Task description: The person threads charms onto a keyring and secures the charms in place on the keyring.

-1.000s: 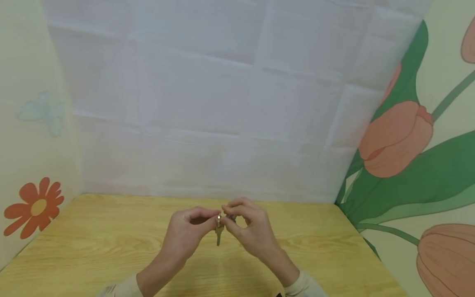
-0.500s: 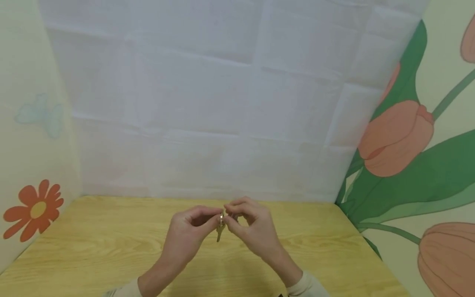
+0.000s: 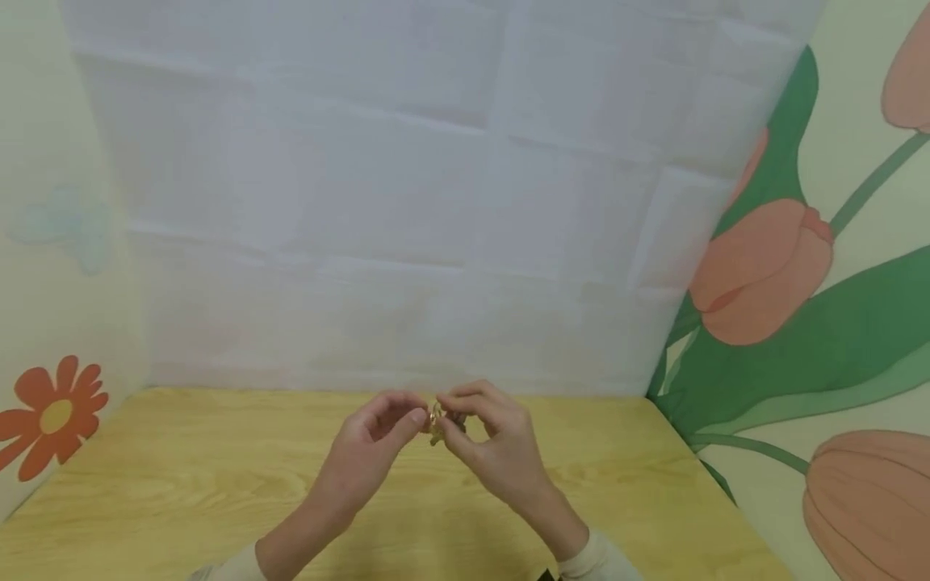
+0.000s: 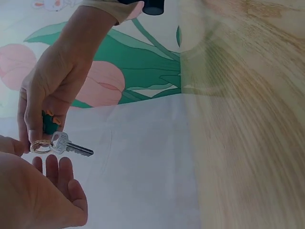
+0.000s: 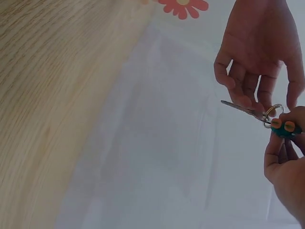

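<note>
My right hand [image 3: 501, 444] pinches a small teal charm with orange bits [image 5: 284, 131], part of a keyring. A metal split ring [image 4: 42, 141] hangs off it, and a silver key [image 4: 78, 149] is threaded on that ring. The key sticks out sideways in the left wrist view. My left hand [image 3: 366, 448] is close beside the ring with its fingers loosely bent and parted, thumb and fingertips right at the metal. From the right wrist view, the left fingers [image 5: 250, 90] hang just above the key. Right fingers partly hide the charm.
Both hands are raised over a wood-grain table [image 3: 218, 452]. Behind it hangs a creased white sheet [image 3: 378, 194]. Walls with a painted red flower [image 3: 54, 415] and pink tulips [image 3: 763, 274] stand at either side.
The left thumb and fingers, which pinched at the ring, have parted. The key that hung down has swung and now looks shorter in the head view. The right hand keeps its hold.
</note>
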Motion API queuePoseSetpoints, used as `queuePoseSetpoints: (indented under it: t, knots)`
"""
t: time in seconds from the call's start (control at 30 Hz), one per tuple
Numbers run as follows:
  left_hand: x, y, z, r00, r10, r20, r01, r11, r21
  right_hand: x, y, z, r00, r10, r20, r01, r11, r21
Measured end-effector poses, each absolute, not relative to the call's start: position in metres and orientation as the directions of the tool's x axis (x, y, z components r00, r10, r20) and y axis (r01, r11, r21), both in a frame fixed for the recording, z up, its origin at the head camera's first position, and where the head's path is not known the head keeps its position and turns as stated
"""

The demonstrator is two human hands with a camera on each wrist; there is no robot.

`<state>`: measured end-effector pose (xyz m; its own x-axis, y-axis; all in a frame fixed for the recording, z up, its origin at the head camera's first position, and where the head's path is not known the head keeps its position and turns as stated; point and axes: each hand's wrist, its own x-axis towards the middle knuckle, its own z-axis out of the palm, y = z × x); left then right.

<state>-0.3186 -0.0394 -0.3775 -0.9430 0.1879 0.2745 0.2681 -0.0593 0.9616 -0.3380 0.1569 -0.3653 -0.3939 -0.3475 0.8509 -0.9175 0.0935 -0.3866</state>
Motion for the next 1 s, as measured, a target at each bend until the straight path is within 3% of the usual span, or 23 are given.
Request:
queuePoseSetpoints:
  t: [0.2,0.53,0.63,1.0]
  knots:
    - [-0.318,-0.044,-0.379,-0.940,0.219,0.262,0.290,0.108,0.951,-0.341,0.153,-0.365,-0.416,-0.360,0.835,-0.904,0.065,-0.422]
    - [-0.316,-0.044,-0.376,-0.919,0.227,0.321,0.351,0.104,0.930,-0.334,0.163,-0.363,-0.645,-0.293,0.706,-0.741,0.014,-0.672]
    - [-0.316,-0.044,-0.376,-0.904,0.246,0.351,0.383,0.095,0.919,-0.334,0.165,-0.361,-0.685,-0.274,0.675,-0.707,0.025,-0.707]
    - [-0.315,-0.045,-0.376,-0.862,0.236,0.450,0.486,0.125,0.865,-0.340,0.170,-0.365,-0.675,-0.266,0.688,-0.721,0.042,-0.692]
